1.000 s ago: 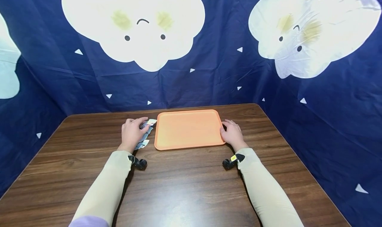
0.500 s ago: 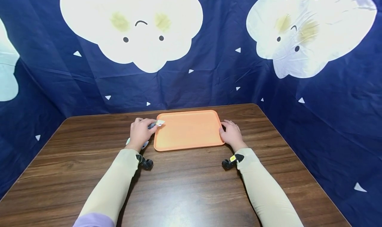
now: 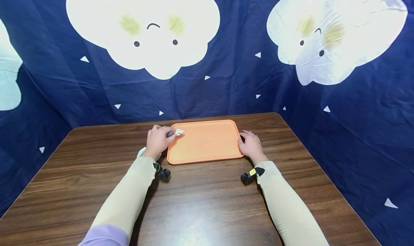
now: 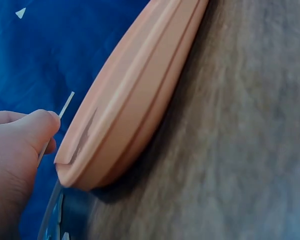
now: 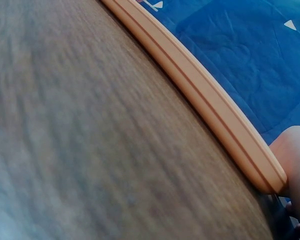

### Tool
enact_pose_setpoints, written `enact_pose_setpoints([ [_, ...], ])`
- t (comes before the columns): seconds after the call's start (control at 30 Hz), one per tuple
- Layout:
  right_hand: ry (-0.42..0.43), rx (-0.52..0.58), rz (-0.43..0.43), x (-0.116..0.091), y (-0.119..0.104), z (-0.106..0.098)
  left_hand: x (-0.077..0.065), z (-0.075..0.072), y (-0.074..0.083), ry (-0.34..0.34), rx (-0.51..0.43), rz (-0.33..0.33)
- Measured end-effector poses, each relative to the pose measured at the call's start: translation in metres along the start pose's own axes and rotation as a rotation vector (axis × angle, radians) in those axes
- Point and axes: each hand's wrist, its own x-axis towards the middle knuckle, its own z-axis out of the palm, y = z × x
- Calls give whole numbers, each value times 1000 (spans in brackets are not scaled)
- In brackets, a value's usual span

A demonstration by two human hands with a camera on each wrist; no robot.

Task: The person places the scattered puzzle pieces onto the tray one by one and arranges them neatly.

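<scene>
My left hand (image 3: 157, 140) is over the left edge of an orange tray (image 3: 205, 141). Thumb and fingers pinch a thin flat piece (image 3: 179, 132) printed in white and dark blue, which looks like a card; its white end points right over the tray's surface. The left wrist view catches this thin piece (image 4: 66, 105) edge-on, tilted beside the tray's rim (image 4: 135, 115). My right hand (image 3: 253, 146) holds the tray's right edge, thumb at the rim. In the right wrist view, part of that hand (image 5: 294, 155) shows at the tray's near corner.
Other pale blue and white flat pieces (image 3: 141, 151) lie left of the tray, mostly hidden under my left wrist. The brown wooden table (image 3: 200, 199) ends at the back against a dark blue cloth (image 3: 239, 91) printed with white clouds.
My left hand has moved right from the flat pieces beside the tray, carrying one over the tray's left edge. My right hand has stayed at the right rim.
</scene>
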Motion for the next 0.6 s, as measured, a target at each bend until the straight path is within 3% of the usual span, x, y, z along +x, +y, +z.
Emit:
enact_pose_setpoints([
  [0.4,-3,0,1,-1,0,-1,15,6,14,-99,36,27],
  [0.6,-6,5,-4,0,1,-1,18,9,20,-112,42,46],
])
